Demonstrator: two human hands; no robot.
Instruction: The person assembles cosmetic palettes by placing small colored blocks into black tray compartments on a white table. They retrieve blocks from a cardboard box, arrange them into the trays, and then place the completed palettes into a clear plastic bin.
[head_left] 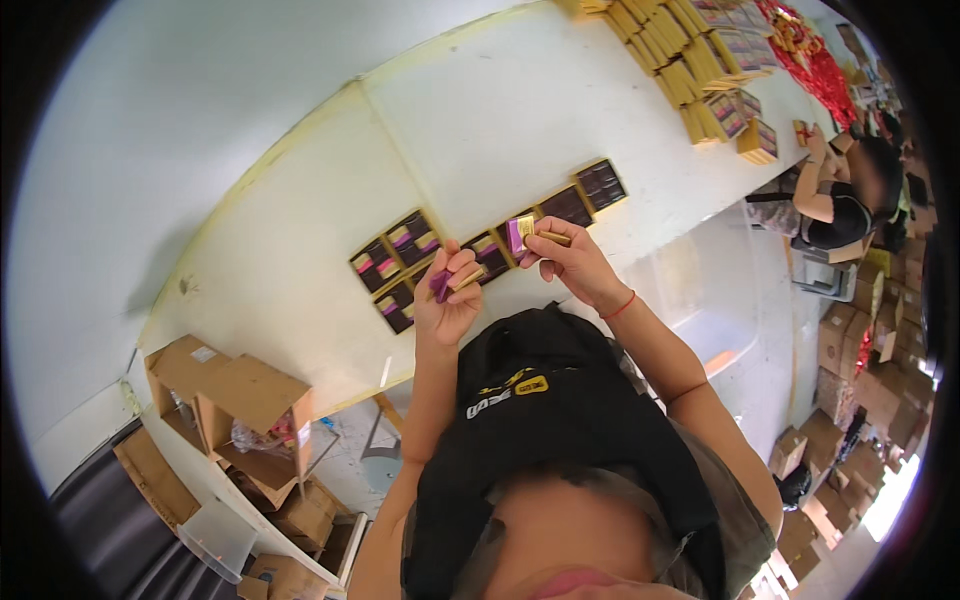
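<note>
My left hand (446, 305) is closed around small purple-and-gold packets (440, 284), just above the table. My right hand (574, 262) pinches a flat purple-and-gold packet (518, 232), and another gold piece shows between its fingers. Beneath and beyond both hands, several shallow gold-edged boxes with dark insides stand edge to edge in a slanting line. At the left end, one box (376, 265) has pink-and-gold packets in it, and its neighbour (411, 237) has purple-and-gold ones. The box at the right end (601, 185) shows only its dark insides. My hands partly hide the middle boxes.
Stacks of gold boxes (690, 60) stand at the table's far right, near a heap of red material (815, 65). A co-worker (850, 195) sits at that end, hands on a small box. Open cardboard cartons (250, 395) stand at lower left; more cartons (840, 335) pile up on the right.
</note>
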